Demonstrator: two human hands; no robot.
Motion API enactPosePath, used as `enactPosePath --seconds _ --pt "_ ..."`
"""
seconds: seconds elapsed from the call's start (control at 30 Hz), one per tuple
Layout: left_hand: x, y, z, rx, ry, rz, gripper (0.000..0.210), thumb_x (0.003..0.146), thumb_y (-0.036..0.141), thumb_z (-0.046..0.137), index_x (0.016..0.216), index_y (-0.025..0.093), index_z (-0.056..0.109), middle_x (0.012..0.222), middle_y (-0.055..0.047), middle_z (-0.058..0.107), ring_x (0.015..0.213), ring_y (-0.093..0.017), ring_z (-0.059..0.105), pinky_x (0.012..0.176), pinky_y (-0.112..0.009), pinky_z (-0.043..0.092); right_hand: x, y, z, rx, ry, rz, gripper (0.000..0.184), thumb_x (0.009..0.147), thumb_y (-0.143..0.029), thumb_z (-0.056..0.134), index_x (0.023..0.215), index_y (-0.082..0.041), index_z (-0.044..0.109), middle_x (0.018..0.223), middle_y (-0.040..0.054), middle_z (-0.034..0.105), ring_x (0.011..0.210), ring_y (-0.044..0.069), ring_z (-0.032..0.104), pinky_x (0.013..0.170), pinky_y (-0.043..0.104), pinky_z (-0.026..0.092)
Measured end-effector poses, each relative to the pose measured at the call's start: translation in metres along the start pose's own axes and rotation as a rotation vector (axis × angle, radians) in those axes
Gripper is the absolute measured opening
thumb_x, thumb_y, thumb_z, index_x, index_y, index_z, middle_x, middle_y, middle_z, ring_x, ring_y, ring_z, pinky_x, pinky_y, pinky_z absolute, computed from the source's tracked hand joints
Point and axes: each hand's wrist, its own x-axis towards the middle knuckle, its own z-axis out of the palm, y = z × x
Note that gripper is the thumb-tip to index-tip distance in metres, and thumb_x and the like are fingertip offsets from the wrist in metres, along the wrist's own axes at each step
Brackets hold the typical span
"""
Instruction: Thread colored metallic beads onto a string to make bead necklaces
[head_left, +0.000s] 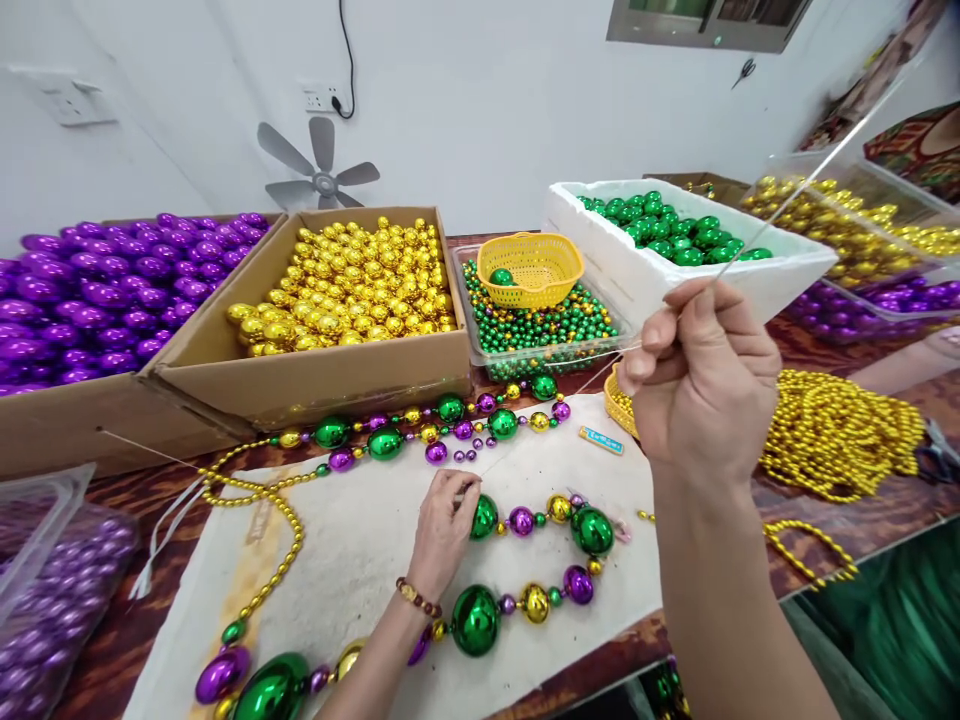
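Glossy green-purple-gold round-bead strand (475, 622): lower centre
Left hand (444, 522): pinching strand's upper end
Right hand (705, 375): pinching thin white thread (810, 178), centre right

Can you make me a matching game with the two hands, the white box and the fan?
Things:
1. Left hand
2. Fan
3. White box
4. Right hand

Clues:
A. Filled with shiny green balls
B. Raised high, pinching a thread
C. Low over the cloth, with a bead bracelet on its wrist
D. Grey, with blades spread out

Right pairs: 1-C, 2-D, 3-A, 4-B
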Motion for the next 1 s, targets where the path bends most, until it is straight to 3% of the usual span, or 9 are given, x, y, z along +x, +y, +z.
enactPosePath --seconds 0.2,0.47,0.7,0.9,1.0 --pt "-0.005 -0.02 -0.005 0.068 0.011 -0.062 0.018 0.083 0.036 0.059 0.084 0.021 0.07 0.082 -0.004 0.063 0.071 -0.02 0.057 0.067 -0.031 0.045 0.003 0.005 0.003 0.025 -0.091 0.113 0.012 0.097 -0.026 0.052 0.092 -0.022 0.062 0.069 -0.004 0.058 0.049 0.006 0.059 0.042 0.016 0.049" --pt "-0.002 -0.028 -0.012 0.359 -0.079 -0.07 0.023 0.086 0.036 0.052 0.079 0.022 0.069 0.085 -0.005 0.062 0.077 -0.022 0.06 0.073 -0.033 0.044 0.021 0.023 0.001 0.061 -0.007 0.055 0.009 0.094 -0.025 0.056 0.093 -0.02 0.063 0.068 -0.0042 0.06 0.051 0.007 0.06 0.044 0.017 0.053" --pt "-0.006 -0.024 -0.014 0.427 -0.106 -0.081 0.028 0.089 0.035 0.046 0.082 0.021 0.07 0.09 -0.006 0.062 0.082 -0.022 0.06 0.078 -0.034 0.042 0.017 0.027 0.006 0.058 -0.119 0.175 0.014 0.09 -0.021 0.061 0.103 -0.021 0.064 0.076 -0.003 0.065 0.063 0.01 0.068 0.056 0.02 0.059" --pt "-0.013 -0.02 -0.019 0.536 -0.159 -0.116 0.023 0.086 0.024 0.048 0.073 0.021 0.066 0.085 -0.004 0.062 0.08 -0.019 0.06 0.074 -0.03 0.041 0.004 0.029 0.017 0.079 -0.195 0.273 0.008 0.092 -0.018 0.06 0.097 -0.017 0.067 0.076 0.0006 0.069 0.06 0.013 0.07 0.052 0.021 0.059" --pt "-0.012 -0.014 -0.031 0.51 -0.161 -0.1 0.018 0.087 0.027 0.051 0.08 0.022 0.067 0.088 -0.004 0.064 0.076 -0.019 0.061 0.072 -0.03 0.042 -0.002 0.033 0.015 0.095 -0.221 0.271 0.011 0.093 -0.016 0.058 0.099 -0.017 0.067 0.073 0.0005 0.068 0.055 0.012 0.066 0.049 0.021 0.056"
